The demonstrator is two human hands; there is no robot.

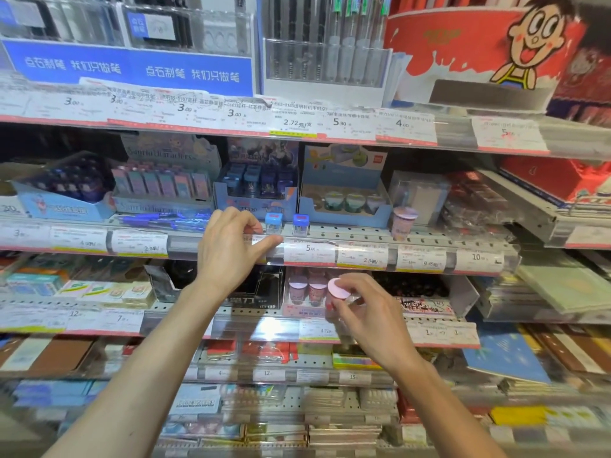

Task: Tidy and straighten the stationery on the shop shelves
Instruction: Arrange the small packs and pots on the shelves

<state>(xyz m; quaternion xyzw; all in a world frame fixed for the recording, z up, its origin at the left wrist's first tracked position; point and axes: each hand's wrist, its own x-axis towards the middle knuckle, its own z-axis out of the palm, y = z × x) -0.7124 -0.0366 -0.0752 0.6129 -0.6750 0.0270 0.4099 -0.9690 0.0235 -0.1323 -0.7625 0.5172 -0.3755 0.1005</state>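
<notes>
Head view: a person faces crowded stationery shelves. The left hand [231,246] rests on the middle shelf rail [363,256], fingers curled loosely, just left of two blue-lidded sharpeners [287,223] standing loose. Below that rail, the right hand [363,312] pinches a pink-lidded pot [339,292] beside matching pots [307,289]. Tidying looks partway: another pink pot [404,221] stands stray above the rail.

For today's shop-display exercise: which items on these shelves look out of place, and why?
Three stray items stand on the middle shelf's front edge, outside any display box: two small clear containers with blue lids and one pink-lidded cup-shaped item. Matching pink-lidded cups fill a box one shelf lower, where the right hand holds another.
</notes>
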